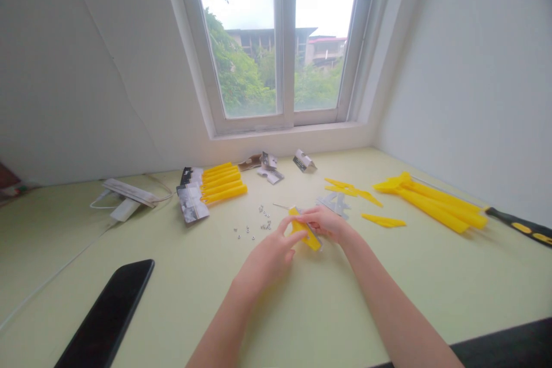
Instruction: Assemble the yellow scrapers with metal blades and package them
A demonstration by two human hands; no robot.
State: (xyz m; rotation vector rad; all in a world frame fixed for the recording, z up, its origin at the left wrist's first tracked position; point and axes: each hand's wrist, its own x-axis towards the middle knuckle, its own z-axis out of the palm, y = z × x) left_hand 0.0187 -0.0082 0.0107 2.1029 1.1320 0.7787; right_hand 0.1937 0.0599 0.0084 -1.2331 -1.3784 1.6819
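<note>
Both hands meet over a flat yellow plastic piece [313,240] near the middle of the table. My left hand [276,247] grips its near left side with thumb and fingers. From the far right, my right hand [324,222] holds the same piece, fingers curled over its upper end. A grey metal edge shows along the piece's right side; the rest is hidden. Just beyond, a thin metal rod [280,206] points left. Grey metal plates [336,203] lie flat behind my right hand. Small metal nuts or screws [264,224] are scattered to the left.
Several yellow handles with printed cards [222,185] lie at back left, card scraps [271,175] behind. Yellow flat pieces [383,221], long yellow parts [444,204] and a black-and-yellow handled tool [517,225] lie right. A phone [110,313] and power strip [129,192] sit left.
</note>
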